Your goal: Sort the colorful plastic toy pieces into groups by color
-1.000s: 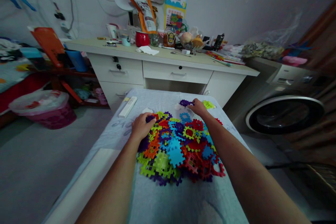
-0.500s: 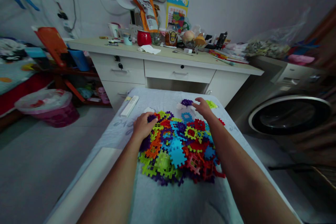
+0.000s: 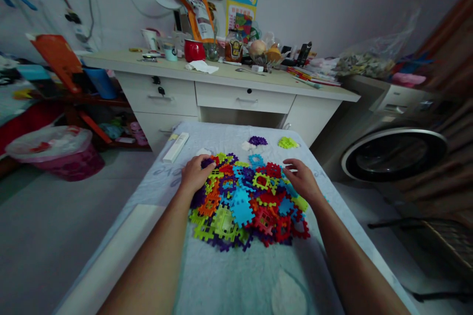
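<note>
A heap of interlocking plastic building pieces (image 3: 242, 206) in blue, red, green, orange and purple lies on the cloth-covered table (image 3: 236, 275). At its left edge, my left hand (image 3: 195, 174) has thumb and fingers closed around a purple piece (image 3: 207, 162), partly covered by the fingers. On the right side of the heap, my right hand (image 3: 301, 178) has its fingers apart, with nothing seen in them. Beyond the heap sit a small purple stack (image 3: 257, 141) and a small green stack (image 3: 287, 142) of the same pieces.
A long white box (image 3: 176, 147) lies near the table's far left corner. Behind the table stands a desk (image 3: 244, 83) with drawers and household items on it. To the right is a washing machine (image 3: 391, 152); a pink bin (image 3: 59, 157) stands on the left floor.
My right hand has come back from beside the purple stack to the right side of the heap. My left hand stays at the heap's left edge. The view has shifted slightly.
</note>
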Demonstrator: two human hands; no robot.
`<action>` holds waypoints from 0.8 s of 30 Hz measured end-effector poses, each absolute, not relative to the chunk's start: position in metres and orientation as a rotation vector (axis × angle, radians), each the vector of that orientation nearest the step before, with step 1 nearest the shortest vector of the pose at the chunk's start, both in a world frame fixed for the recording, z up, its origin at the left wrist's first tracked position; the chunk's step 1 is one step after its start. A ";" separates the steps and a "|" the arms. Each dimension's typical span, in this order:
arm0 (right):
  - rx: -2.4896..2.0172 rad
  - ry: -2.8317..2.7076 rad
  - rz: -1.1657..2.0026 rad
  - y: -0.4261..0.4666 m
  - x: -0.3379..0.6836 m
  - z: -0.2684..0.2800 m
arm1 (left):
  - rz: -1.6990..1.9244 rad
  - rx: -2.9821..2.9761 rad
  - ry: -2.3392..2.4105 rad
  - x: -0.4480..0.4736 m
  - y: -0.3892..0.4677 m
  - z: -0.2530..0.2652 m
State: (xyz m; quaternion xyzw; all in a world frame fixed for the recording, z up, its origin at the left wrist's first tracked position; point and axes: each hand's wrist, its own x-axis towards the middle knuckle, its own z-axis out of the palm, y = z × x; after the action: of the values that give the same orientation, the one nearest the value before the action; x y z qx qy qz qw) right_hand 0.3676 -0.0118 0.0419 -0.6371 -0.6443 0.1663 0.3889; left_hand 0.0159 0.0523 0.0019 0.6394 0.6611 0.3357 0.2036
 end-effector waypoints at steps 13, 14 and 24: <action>-1.657 -1.532 0.308 -0.025 0.372 0.018 | 0.931 1.816 1.807 0.015 0.053 -0.001; -1.658 -1.530 0.304 -0.026 0.372 0.019 | 0.930 1.815 1.808 0.015 0.053 0.000; -1.688 -1.510 0.257 -0.026 0.373 0.019 | 0.938 1.830 1.819 0.014 0.054 -0.004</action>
State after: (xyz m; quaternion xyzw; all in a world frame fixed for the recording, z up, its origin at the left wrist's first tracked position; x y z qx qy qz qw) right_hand 0.3725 -0.0261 0.0192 -0.6728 -0.6020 0.1026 0.4177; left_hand 0.0138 0.0541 -0.0043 0.6535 0.6495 0.3350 0.1970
